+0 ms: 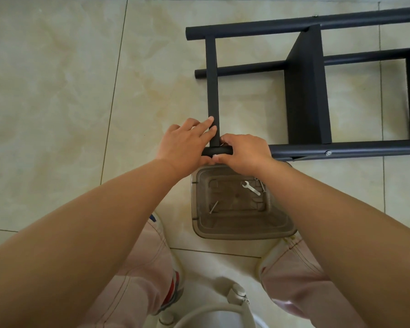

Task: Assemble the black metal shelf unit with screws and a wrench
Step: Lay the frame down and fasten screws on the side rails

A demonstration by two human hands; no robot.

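Black metal shelf unit [304, 91] lying on its side on beige floor tiles [57, 79], reaching from frame centre to the right edge. Three long round tubes [341, 20] counted running left to right, one flat crossbar [212, 86] joining their left ends, two flat shelf panels [305, 95] standing on edge between them. One silver screw head [327, 153] seen in the near tube, another small one on the far tube. Left hand [187, 144] at the near corner joint, fingers laid along the crossbar, thumb under the tube end, gripping the joint. Right hand [244, 153] just beside it, fingers curled over the same tube, pinching something small and bright at the joint; too small to name. One clear plastic container [243, 229] on the floor directly below both hands, holding one silver wrench [251, 187] and at least two loose screws [214, 207]. Two knees in pale pink trousers at bottom, one striped shoe [173, 292] at left. White curved object [213, 313] at bottom edge, unidentified.
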